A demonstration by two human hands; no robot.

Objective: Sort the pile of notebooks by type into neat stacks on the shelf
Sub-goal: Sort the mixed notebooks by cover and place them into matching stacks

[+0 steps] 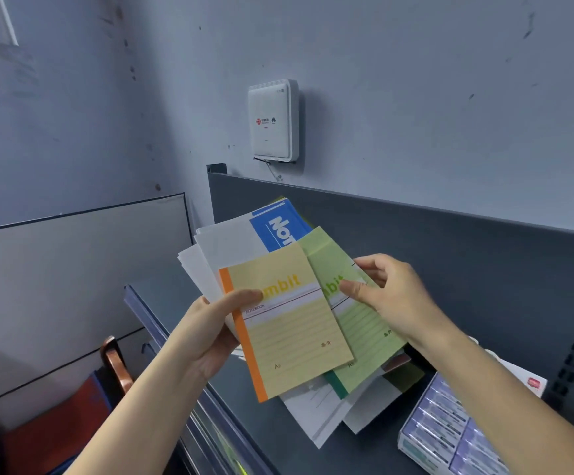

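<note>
While left hand (210, 332) grips yellow notebook (292, 341), right hand (393, 303) pinches green notebook (364, 332), above shelf (271, 426).

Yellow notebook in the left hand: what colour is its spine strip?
Orange spine strip, clearest in the head view.

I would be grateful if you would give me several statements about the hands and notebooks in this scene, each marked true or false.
1. The left hand grips the yellow notebook that has an orange spine. True.
2. The right hand holds nothing. False: it pinches the green notebook.
3. A blue notebook shows behind the yellow and green ones. True.
4. The white box lies flat on the shelf. False: it is mounted on the wall above the shelf.
5. The held notebooks form one squared-up stack. False: they are fanned out, with edges at different angles.
</note>
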